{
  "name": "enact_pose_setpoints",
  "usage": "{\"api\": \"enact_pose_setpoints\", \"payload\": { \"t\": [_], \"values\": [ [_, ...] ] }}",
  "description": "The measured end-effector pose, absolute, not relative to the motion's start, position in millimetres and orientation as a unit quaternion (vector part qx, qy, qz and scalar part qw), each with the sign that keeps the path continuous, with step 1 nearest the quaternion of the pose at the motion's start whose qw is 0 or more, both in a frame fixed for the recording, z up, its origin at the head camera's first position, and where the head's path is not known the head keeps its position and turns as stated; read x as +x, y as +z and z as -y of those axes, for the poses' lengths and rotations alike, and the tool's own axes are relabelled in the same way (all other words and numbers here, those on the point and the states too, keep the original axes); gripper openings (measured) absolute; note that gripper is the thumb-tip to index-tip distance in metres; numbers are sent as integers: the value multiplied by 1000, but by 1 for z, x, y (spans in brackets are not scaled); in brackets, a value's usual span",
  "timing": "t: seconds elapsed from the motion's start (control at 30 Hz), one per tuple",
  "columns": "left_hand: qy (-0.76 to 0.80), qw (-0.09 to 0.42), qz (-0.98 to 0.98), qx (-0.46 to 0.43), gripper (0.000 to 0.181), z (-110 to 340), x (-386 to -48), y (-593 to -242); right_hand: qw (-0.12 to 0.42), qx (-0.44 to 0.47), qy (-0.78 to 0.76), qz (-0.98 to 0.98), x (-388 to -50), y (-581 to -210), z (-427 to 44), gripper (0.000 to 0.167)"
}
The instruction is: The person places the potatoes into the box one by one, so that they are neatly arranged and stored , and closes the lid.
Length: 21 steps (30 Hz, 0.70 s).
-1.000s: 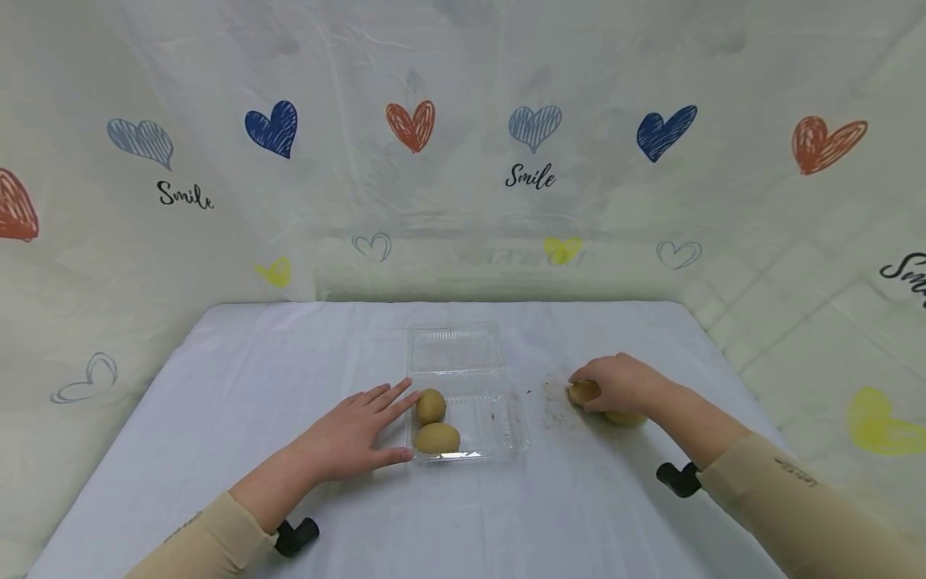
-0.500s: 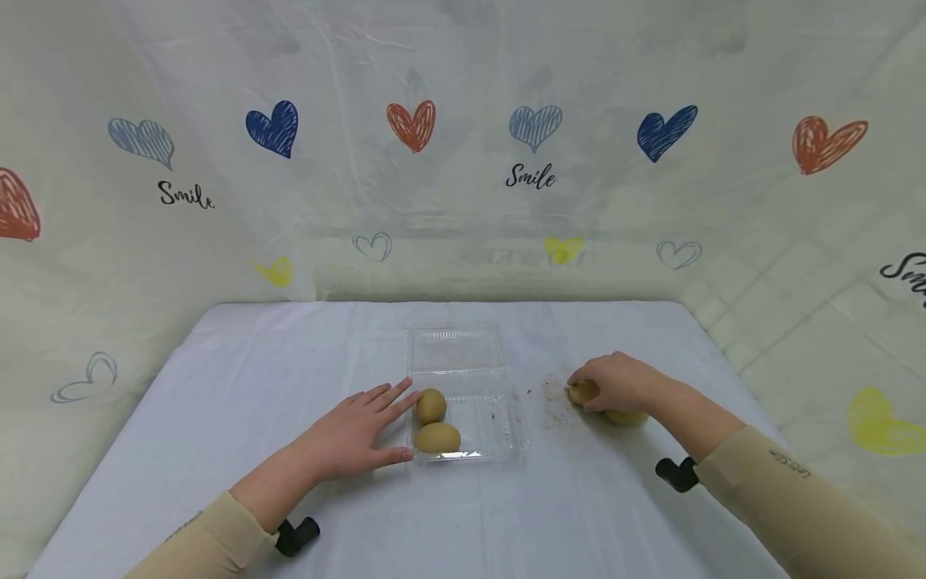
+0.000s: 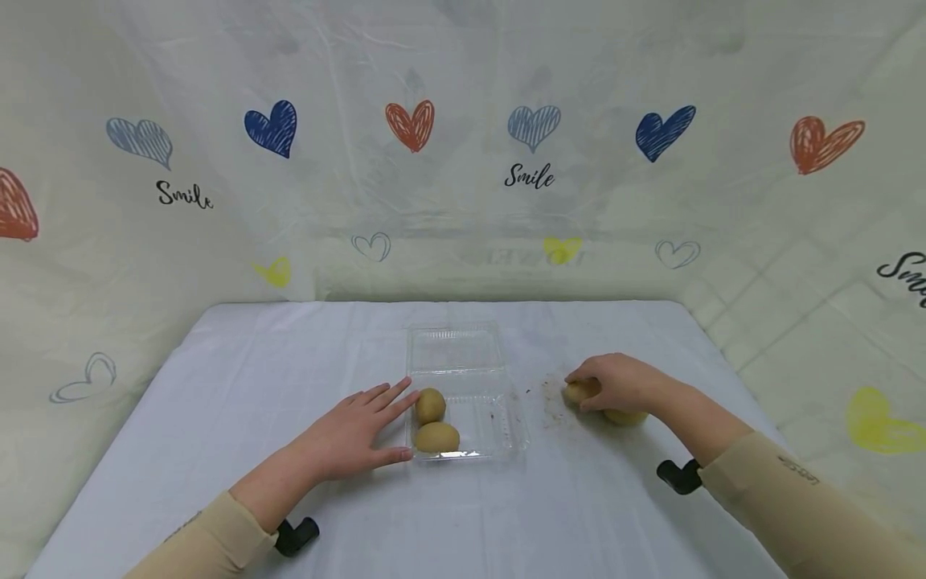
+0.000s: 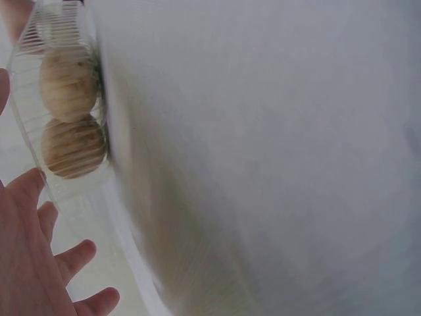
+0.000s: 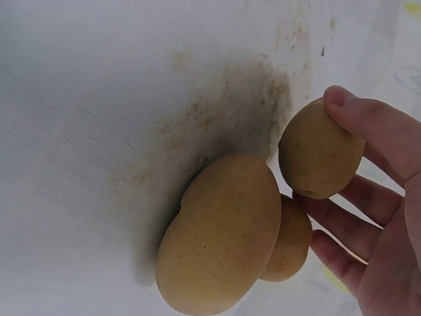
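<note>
A clear plastic clamshell box (image 3: 483, 422) lies with its lid folded back on the white cloth. Two potatoes, one at the back (image 3: 431, 406) and one in front (image 3: 437, 438), sit along its left side. My left hand (image 3: 347, 438) rests against that side, fingers spread and fairly straight. To the right of the box, my right hand (image 3: 625, 382) pinches a potato (image 5: 319, 150) between thumb and fingers. Beneath and beside it in the right wrist view are a large potato (image 5: 220, 237) and a smaller one (image 5: 291, 240), partly hidden behind the large one.
Brown dirt specks (image 5: 204, 115) mark the tablecloth (image 3: 289, 354) near the loose potatoes. A pale curtain (image 3: 463, 209) printed with hearts hangs behind the table. Black cameras are worn at the left wrist (image 3: 297, 536) and right wrist (image 3: 678, 477).
My right hand and the potato in its grip have shifted very slightly left. The left hand, the box and its potatoes stay as they were.
</note>
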<state>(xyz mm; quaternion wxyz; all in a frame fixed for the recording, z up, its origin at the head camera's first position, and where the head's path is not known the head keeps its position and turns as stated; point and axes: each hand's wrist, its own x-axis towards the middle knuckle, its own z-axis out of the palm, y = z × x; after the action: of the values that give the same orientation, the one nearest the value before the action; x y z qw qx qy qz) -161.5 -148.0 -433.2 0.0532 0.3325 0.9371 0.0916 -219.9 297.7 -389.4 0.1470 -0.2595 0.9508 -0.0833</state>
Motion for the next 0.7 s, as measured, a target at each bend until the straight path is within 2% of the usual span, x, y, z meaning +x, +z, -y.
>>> {"api": "enact_pose_setpoints", "payload": {
  "t": [0.37,0.7],
  "values": [
    [88,48,-937,335,87,148,-162,-435,144,-246,-114,-952,-220,-380,-295,44],
    [91,46,-937,335,86,148,-162,-435,136,-272,-173,-937,-217,-369,-279,41]
  ]
}}
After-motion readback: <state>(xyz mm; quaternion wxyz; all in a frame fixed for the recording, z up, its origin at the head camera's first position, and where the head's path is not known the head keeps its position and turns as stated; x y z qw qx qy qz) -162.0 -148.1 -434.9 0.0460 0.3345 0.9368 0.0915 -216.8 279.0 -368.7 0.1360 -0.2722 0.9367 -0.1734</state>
